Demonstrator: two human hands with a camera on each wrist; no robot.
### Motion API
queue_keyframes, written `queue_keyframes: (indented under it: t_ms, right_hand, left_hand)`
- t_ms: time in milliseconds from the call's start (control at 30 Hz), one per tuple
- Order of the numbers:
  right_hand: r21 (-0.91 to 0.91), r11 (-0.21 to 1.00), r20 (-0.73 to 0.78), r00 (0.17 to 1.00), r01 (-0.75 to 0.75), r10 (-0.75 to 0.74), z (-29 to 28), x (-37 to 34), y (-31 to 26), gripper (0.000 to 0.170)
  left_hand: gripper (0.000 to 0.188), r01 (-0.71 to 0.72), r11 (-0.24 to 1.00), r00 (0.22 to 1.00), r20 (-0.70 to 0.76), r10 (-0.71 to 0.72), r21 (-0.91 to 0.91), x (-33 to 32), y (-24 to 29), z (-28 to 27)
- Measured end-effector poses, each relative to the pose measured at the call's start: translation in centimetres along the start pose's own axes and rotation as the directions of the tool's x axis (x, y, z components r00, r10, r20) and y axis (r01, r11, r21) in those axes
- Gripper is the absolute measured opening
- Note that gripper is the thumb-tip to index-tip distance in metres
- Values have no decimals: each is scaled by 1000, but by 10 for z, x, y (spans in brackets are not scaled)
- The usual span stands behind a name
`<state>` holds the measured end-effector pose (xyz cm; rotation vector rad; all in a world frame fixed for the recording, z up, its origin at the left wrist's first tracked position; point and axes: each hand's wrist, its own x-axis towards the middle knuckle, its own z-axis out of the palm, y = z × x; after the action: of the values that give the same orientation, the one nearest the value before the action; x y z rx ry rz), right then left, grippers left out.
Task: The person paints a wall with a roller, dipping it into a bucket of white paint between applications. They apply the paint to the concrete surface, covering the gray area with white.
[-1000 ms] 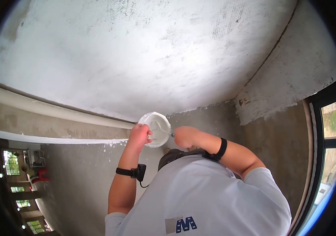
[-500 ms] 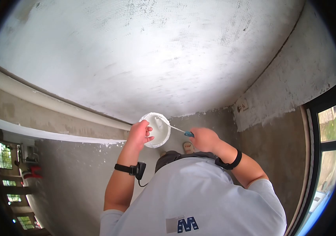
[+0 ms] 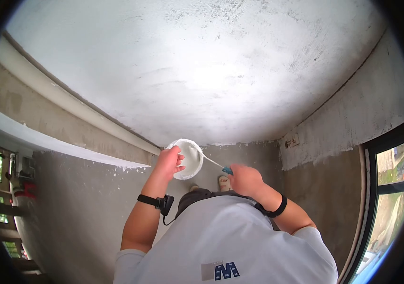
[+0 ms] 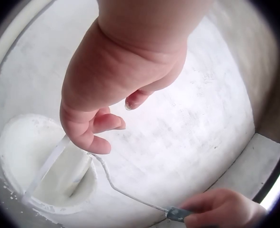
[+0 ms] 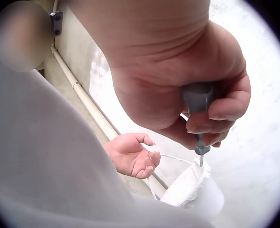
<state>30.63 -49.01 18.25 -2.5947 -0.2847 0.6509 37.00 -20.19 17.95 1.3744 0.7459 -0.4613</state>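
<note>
My left hand (image 3: 169, 163) holds up a white bucket (image 3: 201, 165) by its bail handle (image 4: 47, 165), which runs over the curled fingers in the left wrist view. White paint coats the bucket's rim and lies inside. My right hand (image 3: 246, 180) grips the blue-grey handle (image 4: 177, 214) of a paint roller, fingers wrapped round it in the right wrist view. The roller's bent wire frame (image 4: 125, 193) reaches over the rim. Its white roller sleeve (image 4: 82, 172) sits tilted inside the bucket against the wall.
A white-coated wall (image 3: 202, 80) with grey patches rises ahead. A pale pipe (image 3: 69, 104) runs along the left. At the right stands a dark-framed window (image 3: 374, 189). The person's feet (image 3: 224, 183) are on the grey floor (image 3: 83, 203), which has white splashes.
My right hand has drawn back to the right from the bucket, exposing the roller's handle and frame. The left hand and bucket stay nearly in place. The head view has shifted.
</note>
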Motion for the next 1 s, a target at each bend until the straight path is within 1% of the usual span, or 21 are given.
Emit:
queue_keyframes:
  t_ms: [67, 133, 267, 367, 433, 567, 667, 733, 767, 833, 1000]
  right_hand:
    - [-7, 1000, -18, 1000, 5, -5, 2, 0, -7, 21]
    - [0, 1000, -11, 1000, 7, -7, 3, -1, -16, 21]
    - [24, 999, -30, 999, 33, -32, 13, 2, -23, 21]
    - [45, 997, -73, 995, 67, -63, 17, 7, -31, 21]
    - [63, 997, -72, 997, 34, -29, 18, 10, -40, 21]
    - [60, 998, -74, 997, 8, -4, 18, 18, -61, 23]
    - [52, 997, -94, 995, 48, -43, 21, 19, -70, 24]
    - [51, 997, -69, 996, 54, -50, 20, 18, -74, 24]
    - [47, 997, -70, 996, 55, -51, 20, 18, -76, 24]
    - [25, 999, -23, 999, 44, -43, 18, 17, -79, 23]
    - [1, 999, -12, 999, 47, -47, 23, 23, -77, 23]
  left_hand:
    - [20, 4, 1000, 1000, 4, -4, -7, 1, 5, -6]
    - [19, 39, 999, 999, -19, -39, 2, -3, 7, -9]
    - [19, 37, 999, 999, -12, -37, -8, -1, 4, -21]
    - [19, 39, 999, 999, -13, -39, -31, 1, 7, -31]
    - [26, 42, 998, 999, -3, -41, 40, -1, 8, -36]
    - [28, 34, 998, 998, 61, -36, 44, -5, 12, -45]
    - [27, 15, 1000, 998, 63, -16, 25, -7, 14, -54]
    - [19, 26, 999, 999, 28, -25, -33, -5, 15, -62]
    - [19, 25, 999, 999, 29, -24, -37, -5, 16, -64]
    - [19, 15, 998, 999, 31, -13, -68, -5, 14, -68]
    - [15, 25, 995, 996, 83, -17, -96, 4, 9, -76]
